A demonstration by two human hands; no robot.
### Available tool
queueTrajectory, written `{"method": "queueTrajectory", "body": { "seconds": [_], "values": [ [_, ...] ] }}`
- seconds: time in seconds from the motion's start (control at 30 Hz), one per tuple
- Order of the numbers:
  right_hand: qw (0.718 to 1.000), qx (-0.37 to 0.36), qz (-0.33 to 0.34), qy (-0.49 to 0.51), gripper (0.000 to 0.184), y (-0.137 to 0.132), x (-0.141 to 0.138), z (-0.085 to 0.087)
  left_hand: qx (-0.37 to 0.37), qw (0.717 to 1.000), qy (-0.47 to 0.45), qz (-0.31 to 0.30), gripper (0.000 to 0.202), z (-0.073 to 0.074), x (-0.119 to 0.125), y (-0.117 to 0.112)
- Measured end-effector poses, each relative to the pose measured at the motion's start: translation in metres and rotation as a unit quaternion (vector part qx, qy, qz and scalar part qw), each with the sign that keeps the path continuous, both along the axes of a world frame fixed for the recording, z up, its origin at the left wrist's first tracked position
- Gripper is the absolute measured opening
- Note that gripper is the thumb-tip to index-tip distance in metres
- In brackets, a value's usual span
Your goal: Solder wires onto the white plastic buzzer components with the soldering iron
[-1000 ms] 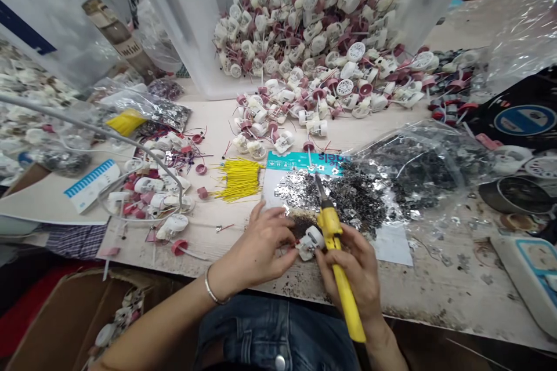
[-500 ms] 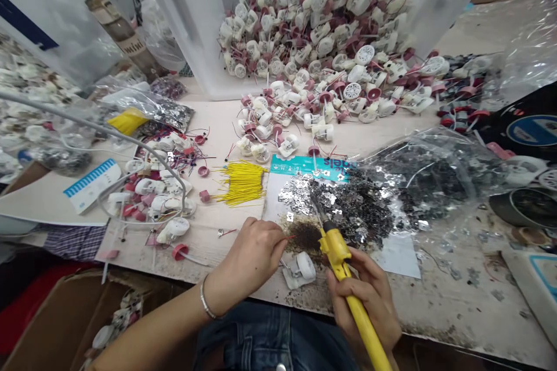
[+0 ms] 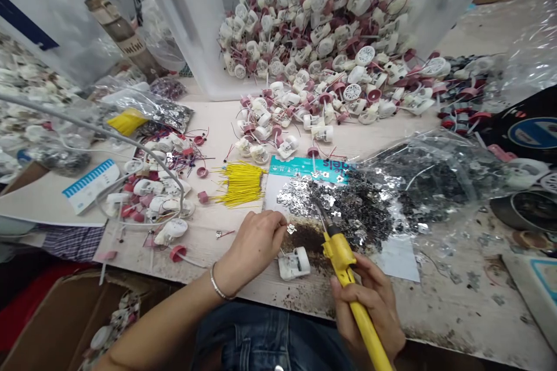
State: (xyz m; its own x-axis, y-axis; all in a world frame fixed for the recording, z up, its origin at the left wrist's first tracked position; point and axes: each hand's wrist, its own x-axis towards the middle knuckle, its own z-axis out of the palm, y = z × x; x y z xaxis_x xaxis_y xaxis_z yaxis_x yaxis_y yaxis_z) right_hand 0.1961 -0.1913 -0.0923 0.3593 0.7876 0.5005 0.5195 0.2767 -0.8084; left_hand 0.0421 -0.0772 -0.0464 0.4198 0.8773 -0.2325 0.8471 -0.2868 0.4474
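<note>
My left hand [image 3: 256, 243] is closed in a pinch over the dark brown patch. A small silver metal tab [image 3: 291, 229] shows right at its fingertips. The thin red wire seen in this pinch a moment ago is now mostly hidden. My right hand [image 3: 369, 307] is wrapped round the yellow handle of a soldering iron [image 3: 339, 252], its tip angled up and left at the edge of a heap of metal tabs [image 3: 361, 208]. Below the left fingertips lies a white plastic part with a round drum [image 3: 295, 264], apart from both hands.
A bundle of yellow wires [image 3: 241, 184] lies left of the heap. Beyond it, white and pink assemblies [image 3: 313, 29] spill from a translucent bin [image 3: 195, 40]. A grey cable [image 3: 143, 148] loops over parts at left. A clear plastic bag [image 3: 435, 168] lies at right.
A metal tab has appeared at my left fingertips, where only the red wire's end showed. Both hands shifted slightly; the soldering iron moved slightly right and down. The white plastic part has turned.
</note>
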Motion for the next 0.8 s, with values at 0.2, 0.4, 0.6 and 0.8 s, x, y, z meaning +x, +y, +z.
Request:
{"method": "queueTrajectory", "body": {
  "seconds": [0.2, 0.4, 0.6, 0.8],
  "values": [
    [0.999, -0.006, 0.05, 0.006, 0.017, 0.008, -0.008, 0.004, -0.014, 0.999, -0.002, -0.044, 0.01, -0.003, 0.005, 0.004],
    [1.0, -0.003, 0.009, 0.003, 0.019, 0.003, -0.003, 0.006, -0.021, 1.0, -0.02, -0.008, 0.02, -0.001, 0.007, 0.008],
    [0.997, 0.018, -0.004, -0.07, 0.029, -0.017, 0.016, 0.004, -0.019, 0.999, 0.025, 0.016, 0.018, 0.008, -0.007, -0.001],
    [0.997, -0.043, 0.061, -0.037, 0.057, -0.027, 0.019, 0.012, 0.001, 1.0, -0.008, 0.024, 0.013, 0.001, -0.003, 0.004]
  ]
}}
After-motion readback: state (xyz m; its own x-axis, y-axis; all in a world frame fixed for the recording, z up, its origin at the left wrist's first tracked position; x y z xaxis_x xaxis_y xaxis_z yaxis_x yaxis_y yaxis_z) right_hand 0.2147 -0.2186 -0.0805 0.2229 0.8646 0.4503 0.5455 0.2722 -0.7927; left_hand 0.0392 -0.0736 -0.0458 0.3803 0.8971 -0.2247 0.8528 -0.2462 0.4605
